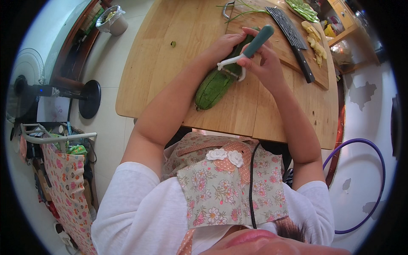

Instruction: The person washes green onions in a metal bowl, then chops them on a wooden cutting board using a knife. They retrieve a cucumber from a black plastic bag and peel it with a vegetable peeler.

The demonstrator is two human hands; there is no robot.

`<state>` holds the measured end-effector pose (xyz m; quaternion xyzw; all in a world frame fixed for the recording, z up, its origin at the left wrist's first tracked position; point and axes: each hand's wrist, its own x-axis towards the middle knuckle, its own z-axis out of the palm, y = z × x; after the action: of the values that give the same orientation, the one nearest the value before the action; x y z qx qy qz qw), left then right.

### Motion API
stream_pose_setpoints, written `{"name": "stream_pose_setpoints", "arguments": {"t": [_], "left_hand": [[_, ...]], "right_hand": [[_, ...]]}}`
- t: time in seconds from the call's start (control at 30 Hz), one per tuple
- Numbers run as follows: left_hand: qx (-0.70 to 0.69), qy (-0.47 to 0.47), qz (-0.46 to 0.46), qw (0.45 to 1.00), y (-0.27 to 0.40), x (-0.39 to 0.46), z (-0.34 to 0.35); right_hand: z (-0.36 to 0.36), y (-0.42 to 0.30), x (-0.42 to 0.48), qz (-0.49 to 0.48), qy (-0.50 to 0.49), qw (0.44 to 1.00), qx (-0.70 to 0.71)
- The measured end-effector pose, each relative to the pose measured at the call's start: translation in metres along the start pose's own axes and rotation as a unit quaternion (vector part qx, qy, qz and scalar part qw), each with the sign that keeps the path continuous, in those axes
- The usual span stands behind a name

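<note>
A long green gourd (214, 86), its skin lined with dark ridges like a luffa, lies slantwise on the wooden table (159, 73). My left hand (229, 44) grips its far part from the left side. My right hand (263, 62) is closed around the teal handle of a Y-shaped peeler (259, 40). The peeler's white head spans the middle of the gourd, with the blade at or just above the skin; contact is hard to tell. Both hands partly hide the gourd's far end.
Right of the hands, a cutting board (283, 52) bears a black-handled cleaver (291, 35), pale ginger-like pieces (315, 44) and green stalks (247, 11). Behind is a plate of sliced green vegetable (302, 10). A green scrap (173, 44) lies left. A lined bin (115, 24) and fan (28, 83) stand beyond.
</note>
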<state>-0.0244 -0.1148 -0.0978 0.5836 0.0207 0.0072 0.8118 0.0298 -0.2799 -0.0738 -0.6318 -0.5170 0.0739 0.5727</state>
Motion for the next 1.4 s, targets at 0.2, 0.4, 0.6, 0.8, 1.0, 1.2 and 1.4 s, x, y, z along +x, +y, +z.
{"name": "stream_pose_setpoints", "arguments": {"t": [0.2, 0.4, 0.6, 0.8, 1.0, 1.2, 1.4], "left_hand": [[0.044, 0.036, -0.016, 0.998, 0.014, -0.012, 0.011], [0.05, 0.041, -0.011, 0.998, 0.016, -0.012, 0.013], [-0.007, 0.003, -0.02, 1.0, 0.005, -0.004, 0.003], [-0.041, 0.005, -0.02, 0.999, 0.011, -0.012, 0.011], [-0.032, 0.01, -0.016, 0.999, 0.01, -0.011, 0.011], [0.012, 0.006, 0.002, 1.0, 0.011, -0.011, 0.01], [0.008, 0.007, 0.007, 1.0, 0.007, -0.007, 0.006]], "right_hand": [[-0.008, 0.001, 0.001, 0.043, 0.015, 0.998, 0.052], [-0.007, 0.001, 0.001, 0.043, 0.02, 0.996, 0.074], [-0.001, -0.006, -0.002, 0.009, -0.007, 1.0, 0.005], [0.004, -0.002, -0.005, 0.005, -0.01, 1.0, -0.021], [0.008, -0.003, -0.005, -0.005, -0.001, 0.999, -0.038], [0.007, 0.001, -0.004, -0.003, 0.001, 1.0, -0.026], [0.006, -0.001, -0.003, 0.02, 0.0, 1.0, 0.007]]}}
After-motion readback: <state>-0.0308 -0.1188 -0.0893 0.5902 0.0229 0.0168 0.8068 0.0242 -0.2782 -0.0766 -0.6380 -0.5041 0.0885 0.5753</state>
